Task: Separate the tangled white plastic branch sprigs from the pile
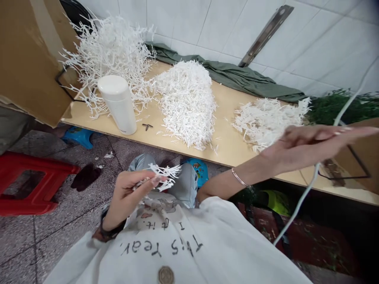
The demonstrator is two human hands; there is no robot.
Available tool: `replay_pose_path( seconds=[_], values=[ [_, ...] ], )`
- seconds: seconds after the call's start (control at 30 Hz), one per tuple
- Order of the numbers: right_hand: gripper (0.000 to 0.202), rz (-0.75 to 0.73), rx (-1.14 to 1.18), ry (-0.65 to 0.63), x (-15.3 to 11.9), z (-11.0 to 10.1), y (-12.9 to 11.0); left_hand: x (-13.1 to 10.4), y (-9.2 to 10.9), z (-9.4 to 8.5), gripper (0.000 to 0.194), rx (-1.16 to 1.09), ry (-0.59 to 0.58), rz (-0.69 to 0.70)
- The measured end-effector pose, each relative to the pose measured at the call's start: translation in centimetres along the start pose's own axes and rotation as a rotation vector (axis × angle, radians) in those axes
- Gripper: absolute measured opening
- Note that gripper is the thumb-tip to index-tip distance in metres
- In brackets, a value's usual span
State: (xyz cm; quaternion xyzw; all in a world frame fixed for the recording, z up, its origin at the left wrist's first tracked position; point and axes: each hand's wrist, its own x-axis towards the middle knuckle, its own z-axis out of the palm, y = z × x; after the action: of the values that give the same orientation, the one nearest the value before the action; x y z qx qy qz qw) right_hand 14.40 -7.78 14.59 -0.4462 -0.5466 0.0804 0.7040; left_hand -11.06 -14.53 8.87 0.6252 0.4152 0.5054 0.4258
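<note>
My left hand (133,193) pinches a small bunch of white branched sprigs (166,173) between thumb and fingers, above my lap. Part of what lies in that palm is hidden by the fingers. Stretched out to the right, my right hand (316,148) has its fingers extended and nothing visible in it. It is over the right end of the table, beside a loose pile of white sprigs (263,118). A pale cable (308,193) runs past this hand; I cannot tell whether they touch.
On the wooden table (227,122) are a dense heap of small white pieces (189,102), a tangled pile of longer white sprigs (109,51), a white bottle (118,104) and small dark pieces (147,126). Green sprigs (340,108) lie far right. A red stool (32,181) stands left.
</note>
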Motion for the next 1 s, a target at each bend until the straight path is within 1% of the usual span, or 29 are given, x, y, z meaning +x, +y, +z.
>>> replay_pose_path(
  seconds=[0.03,0.07,0.1,0.13,0.17,0.2,0.23,0.27,0.3,0.33,0.37,0.47,0.53,0.57,0.6,0.63,0.67,0.73,0.8,0.87,0.9,0.93,1.0],
  values=[
    [0.048,-0.104,0.076,0.203,0.9,0.0,0.4,-0.1,-0.1,-0.1,0.012,0.007,0.098,-0.013],
    [0.042,-0.186,0.11,0.346,1.5,0.4,1.0,-0.1,-0.3,-0.1,0.01,0.015,0.181,-0.021],
    [0.036,-0.226,0.088,0.391,1.9,1.2,1.7,0.1,-0.5,0.1,0.009,0.021,0.248,-0.018],
    [0.033,-0.218,0.025,0.343,2.1,2.3,2.7,0.5,-0.6,0.4,0.009,0.027,0.29,-0.014],
    [0.034,-0.21,-0.122,0.185,2.2,3.5,3.7,0.9,-0.7,0.7,0.011,0.031,0.314,-0.014],
    [0.033,-0.186,-0.218,0.057,2.2,4.6,4.8,1.4,-0.9,1.0,0.014,0.033,0.322,-0.011],
    [0.037,-0.151,-0.345,-0.083,2.2,5.6,5.8,1.8,-1.0,1.3,0.016,0.034,0.315,-0.014],
    [0.041,-0.116,-0.452,-0.229,2.1,6.2,6.5,2.2,-1.1,1.5,0.018,0.036,0.299,-0.018],
    [0.042,-0.086,-0.497,-0.349,1.9,6.6,7.0,2.6,-1.3,1.7,0.018,0.035,0.282,-0.021],
    [0.041,-0.066,-0.484,-0.471,1.5,6.6,6.9,2.8,-1.4,1.9,0.018,0.031,0.267,-0.023],
    [0.04,-0.05,-0.396,-0.596,1.0,6.3,6.5,3.1,-1.5,1.9,0.017,0.029,0.257,-0.02],
    [0.044,-0.023,0.053,-0.934,-1.1,5.0,3.3,3.5,-1.7,2.0,0.016,0.037,0.207,-0.012],
    [0.039,-0.021,0.123,-1.078,-2.4,4.2,1.0,3.6,-1.7,1.9,0.017,0.049,0.148,0.008],
    [0.034,-0.018,0.114,-1.107,-2.8,4.0,0.1,3.6,-1.6,1.8,0.017,0.049,0.112,0.023],
    [0.032,0.003,0.111,-1.121,-3.1,3.7,-0.4,3.6,-1.5,1.7,0.017,0.044,0.065,0.036],
    [0.034,0.049,0.139,-1.131,-3.2,3.6,-0.7,3.4,-1.3,1.6,0.017,0.035,0.014,0.044],
    [0.039,0.114,0.198,-1.138,-3.3,3.4,-0.7,3.3,-1.1,1.5,0.017,0.026,-0.042,0.044],
    [0.044,0.289,0.366,-1.136,-3.4,3.1,-0.5,3.0,-0.5,1.5,0.017,0.007,-0.149,0.029],
    [0.045,0.468,0.52,-1.082,-3.9,3.0,-0.3,2.8,0.1,1.7,0.018,-0.018,-0.214,0.027],
    [0.046,0.587,0.635,-0.977,-4.6,3.3,-0.5,2.7,0.7,2.0,0.018,-0.044,-0.234,0.058],
    [0.048,0.611,0.676,-0.924,-4.9,3.4,-0.7,2.7,0.9,2.1,0.018,-0.05,-0.233,0.08],
    [0.049,0.604,0.692,-0.879,-5.1,3.5,-0.8,2.6,1.0,2.1,0.019,-0.051,-0.228,0.099],
    [0.052,0.493,0.608,-0.828,-4.7,3.2,-1.2,2.2,0.9,1.9,0.019,-0.051,-0.234,0.12]
  ],
)
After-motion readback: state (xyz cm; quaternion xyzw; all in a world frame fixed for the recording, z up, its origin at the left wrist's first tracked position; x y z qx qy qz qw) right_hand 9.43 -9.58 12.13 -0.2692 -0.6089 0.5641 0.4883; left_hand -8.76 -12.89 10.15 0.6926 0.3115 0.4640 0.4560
